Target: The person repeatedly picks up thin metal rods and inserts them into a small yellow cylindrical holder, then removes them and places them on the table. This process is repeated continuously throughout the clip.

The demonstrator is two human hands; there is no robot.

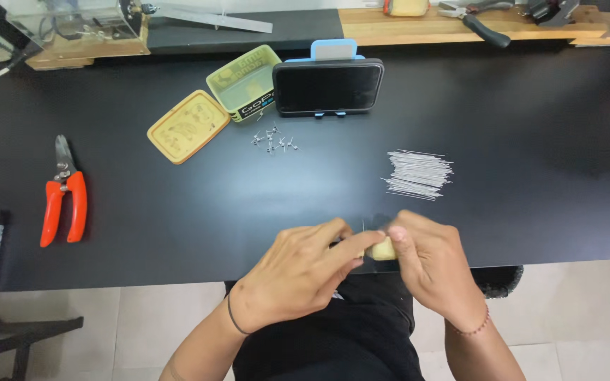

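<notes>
Black table (178,212): wire pile (418,174) nr hands (pliers (65,194) far left).

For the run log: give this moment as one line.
left hand: pinching small yellow block | right hand: gripping same block | wire pile: right | cutters: left, untouched

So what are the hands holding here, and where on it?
Both the left hand and the right hand pinch a small pale yellow block between fingertips, one at each end. Anything finer is too small to tell.

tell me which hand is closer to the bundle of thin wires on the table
Right. The right hand sits just below the wire bundle; the left hand is farther off, below and to its left.
</notes>
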